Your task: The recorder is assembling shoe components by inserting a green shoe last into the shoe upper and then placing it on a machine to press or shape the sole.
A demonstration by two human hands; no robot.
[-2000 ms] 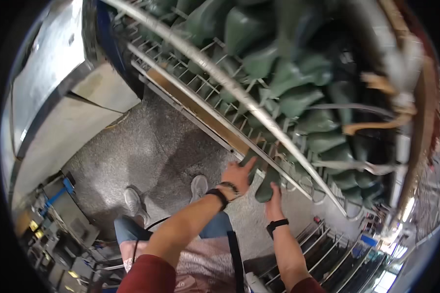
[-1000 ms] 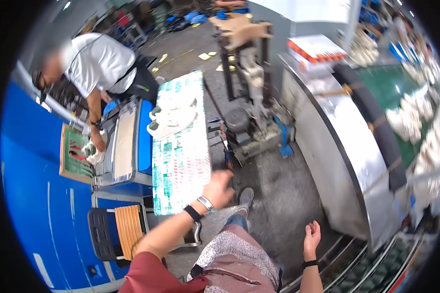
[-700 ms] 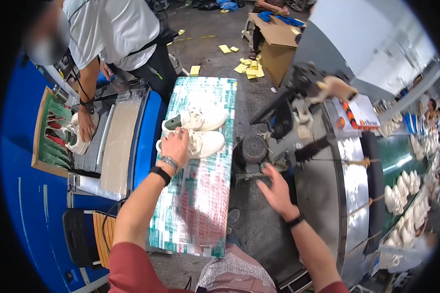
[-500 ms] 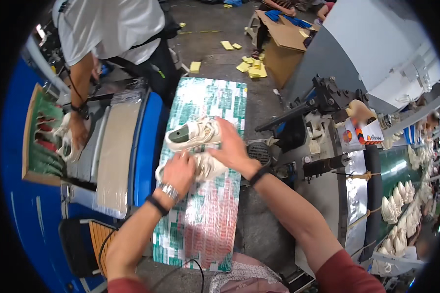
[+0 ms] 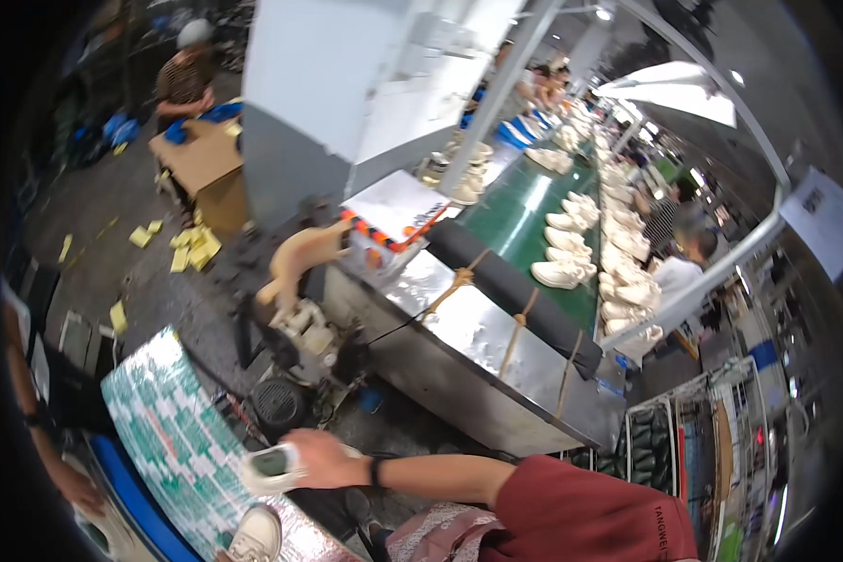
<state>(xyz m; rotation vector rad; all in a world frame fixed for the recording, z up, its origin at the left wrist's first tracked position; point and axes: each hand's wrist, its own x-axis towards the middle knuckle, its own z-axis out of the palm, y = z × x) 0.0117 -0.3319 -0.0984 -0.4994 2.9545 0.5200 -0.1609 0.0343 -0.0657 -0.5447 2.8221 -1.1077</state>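
My right hand [image 5: 323, 459], a dark band at its wrist, is closed on a cream sneaker [image 5: 273, 471] with a green insole, above the right edge of the wrapped table [image 5: 164, 412]. The table has a shiny, green-and-white patterned top. A second cream sneaker [image 5: 256, 536], laced, shows at the lower edge of the picture, toe pointing up. Only a bit of my left hand [image 5: 223, 556] shows beside that shoe, its fingers against it; the rest is cut off.
A co-worker's hand [image 5: 82, 495] works at the left beside a blue-edged machine [image 5: 136, 510]. A metal bench [image 5: 468, 328] runs to the right, with a green conveyor [image 5: 525, 220] bearing several cream shoes behind it. Yellow pieces [image 5: 195, 248] litter the floor by a cardboard box [image 5: 206, 169].
My view has swung right, bringing the conveyor into full sight. The two sneakers, side by side under my hands before, are now apart, the right hand's one drawn to the table's right edge.
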